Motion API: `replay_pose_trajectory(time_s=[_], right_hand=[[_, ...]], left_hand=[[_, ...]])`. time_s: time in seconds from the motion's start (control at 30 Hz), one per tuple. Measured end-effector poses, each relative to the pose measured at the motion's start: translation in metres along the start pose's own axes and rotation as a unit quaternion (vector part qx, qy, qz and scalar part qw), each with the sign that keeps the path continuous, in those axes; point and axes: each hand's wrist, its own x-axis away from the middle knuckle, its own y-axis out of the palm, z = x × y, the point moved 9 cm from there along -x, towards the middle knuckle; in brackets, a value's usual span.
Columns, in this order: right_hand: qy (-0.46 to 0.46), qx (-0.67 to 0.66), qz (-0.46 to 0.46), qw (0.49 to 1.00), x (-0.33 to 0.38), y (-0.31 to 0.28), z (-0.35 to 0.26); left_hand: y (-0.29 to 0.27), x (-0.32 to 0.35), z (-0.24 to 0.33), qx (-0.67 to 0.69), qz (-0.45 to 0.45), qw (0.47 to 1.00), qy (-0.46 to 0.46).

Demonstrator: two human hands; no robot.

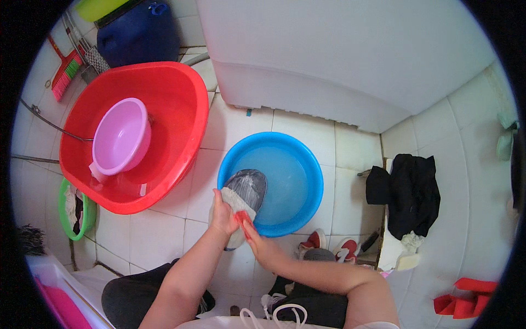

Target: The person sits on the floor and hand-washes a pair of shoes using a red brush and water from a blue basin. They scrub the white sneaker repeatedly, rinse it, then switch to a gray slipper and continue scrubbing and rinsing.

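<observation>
Tiled floor (241,126); both hands (241,227) grip shoe (246,189).

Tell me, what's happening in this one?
A person crouches on a tiled floor, washing a grey shoe over the rim of a blue basin of water. The left hand grips the shoe's side; the right hand presses a small red scrubber against it. A red tub holding a pink bowl sits to the left.

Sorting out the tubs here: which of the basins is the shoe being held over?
The blue basin, the round one nearest the hands, with water in it. The big red basin and the pink basin inside it sit farther left.
</observation>
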Motion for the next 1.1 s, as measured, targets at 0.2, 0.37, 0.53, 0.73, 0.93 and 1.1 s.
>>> replay_pose_trajectory(time_s=[0.2, 0.37, 0.53, 0.73, 0.93, 1.1], right_hand=[[0.241, -0.089, -0.134, 0.957, -0.013, 0.021, 0.111], [0.084, -0.069, -0.063, 0.992, -0.014, -0.026, 0.084], [-0.021, -0.043, -0.16, 0.986, -0.017, 0.001, 0.017], [0.068, 0.118, -0.28, 0.95, 0.011, 0.001, 0.041], [0.023, 0.078, -0.189, 0.979, -0.023, 0.008, 0.011], [0.035, 0.084, -0.246, 0.965, 0.0, 0.017, 0.023]], left_hand=[[-0.001, -0.002, -0.005, -0.181, 0.022, 0.983, -0.013], [-0.017, 0.013, 0.004, -0.556, 0.12, 0.821, -0.053], [0.033, 0.023, 0.003, -0.64, -0.086, 0.741, 0.182], [-0.002, 0.015, -0.008, -0.331, -0.12, 0.936, 0.022], [0.005, 0.029, -0.044, -0.184, -0.008, 0.983, -0.002], [0.032, 0.022, 0.016, 0.057, -0.114, 0.99, 0.058]])
